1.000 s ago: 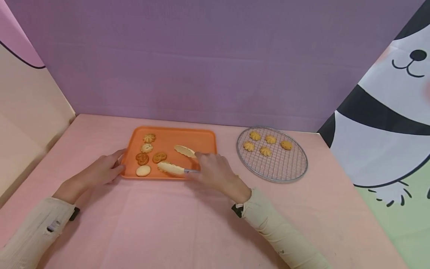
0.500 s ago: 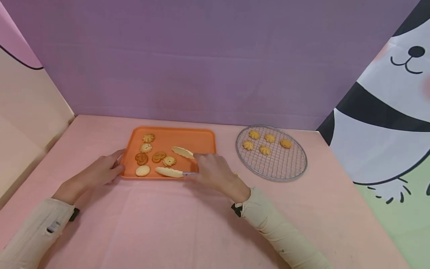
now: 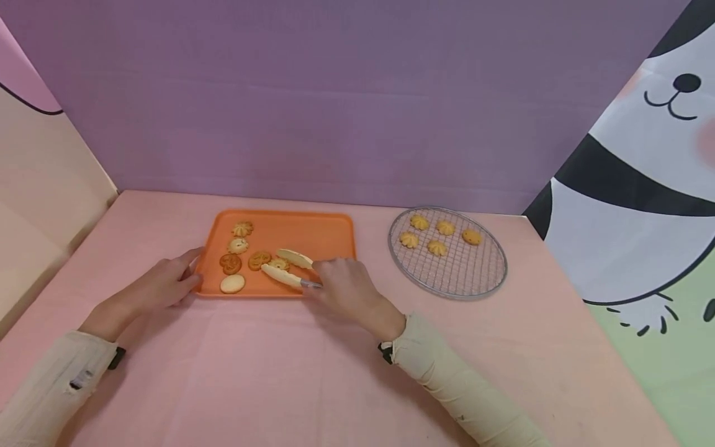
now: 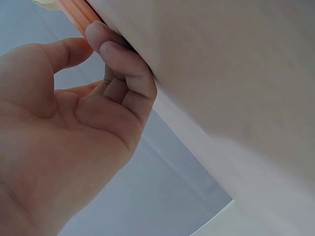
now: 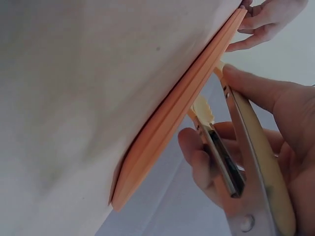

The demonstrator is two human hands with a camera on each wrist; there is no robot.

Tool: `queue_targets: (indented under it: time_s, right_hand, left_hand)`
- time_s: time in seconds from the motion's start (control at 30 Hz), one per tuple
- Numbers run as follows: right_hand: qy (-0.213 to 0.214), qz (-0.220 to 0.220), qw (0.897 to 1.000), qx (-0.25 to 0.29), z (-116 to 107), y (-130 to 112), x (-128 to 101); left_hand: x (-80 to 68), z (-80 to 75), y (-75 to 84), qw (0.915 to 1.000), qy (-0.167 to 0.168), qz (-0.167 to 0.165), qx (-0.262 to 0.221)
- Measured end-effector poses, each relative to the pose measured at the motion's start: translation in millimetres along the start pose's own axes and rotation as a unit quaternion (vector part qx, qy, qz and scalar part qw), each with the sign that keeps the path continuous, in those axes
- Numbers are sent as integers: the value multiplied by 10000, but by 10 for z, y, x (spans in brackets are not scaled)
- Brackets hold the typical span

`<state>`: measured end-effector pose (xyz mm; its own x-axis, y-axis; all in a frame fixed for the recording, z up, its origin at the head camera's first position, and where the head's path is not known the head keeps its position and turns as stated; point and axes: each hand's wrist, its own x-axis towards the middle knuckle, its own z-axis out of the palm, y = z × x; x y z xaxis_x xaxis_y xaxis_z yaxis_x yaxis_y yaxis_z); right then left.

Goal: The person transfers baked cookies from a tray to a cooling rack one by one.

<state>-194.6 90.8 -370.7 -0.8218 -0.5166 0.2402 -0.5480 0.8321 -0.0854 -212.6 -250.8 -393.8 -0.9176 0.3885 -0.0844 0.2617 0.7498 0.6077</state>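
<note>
In the head view my right hand holds a pair of tongs with cream scalloped tips. The tips stand either side of a flower-shaped cookie on the orange tray; whether both touch it is unclear. The right wrist view shows the fingers wrapped round the tongs' metal and cream handles. My left hand grips the tray's left edge, its fingers bent against the rim in the left wrist view. Beside the tongs lies a pretzel-shaped cookie.
More cookies line the tray's left side, including a pretzel-shaped one and a plain oval one. To the right, a round wire rack carries several small cookies. A purple wall rises behind the pink table.
The tongs drew back and spread, uncovering the flower-shaped cookie, then their tips came together around it. The left hand stays at the tray's edge. The view has shifted slightly.
</note>
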Motion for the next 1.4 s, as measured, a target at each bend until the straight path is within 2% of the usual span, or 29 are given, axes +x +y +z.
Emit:
queue_targets:
  time_s: [0.3, 0.63, 1.0, 1.27, 1.4]
  right_hand:
    - [93, -147, 9997, -157, -28, 22, -49]
    - [430, -302, 9981, -323, -89, 64, -118]
    - [91, -40, 9992, -375, -97, 115, -196]
    - [61, -69, 9994, -332, -133, 130, -220]
    - [180, -103, 9988, -432, -174, 156, -239]
  left_hand:
    - [-9, 5, 5, 10000, -4, 72, -42]
    - [-1, 0, -2, 9999, -5, 152, -11]
    - [1, -3, 4, 10000, -11, 66, -5]
    - [-4, 6, 30, 10000, 19, 57, 53]
    - [-5, 7, 38, 10000, 16, 25, 33]
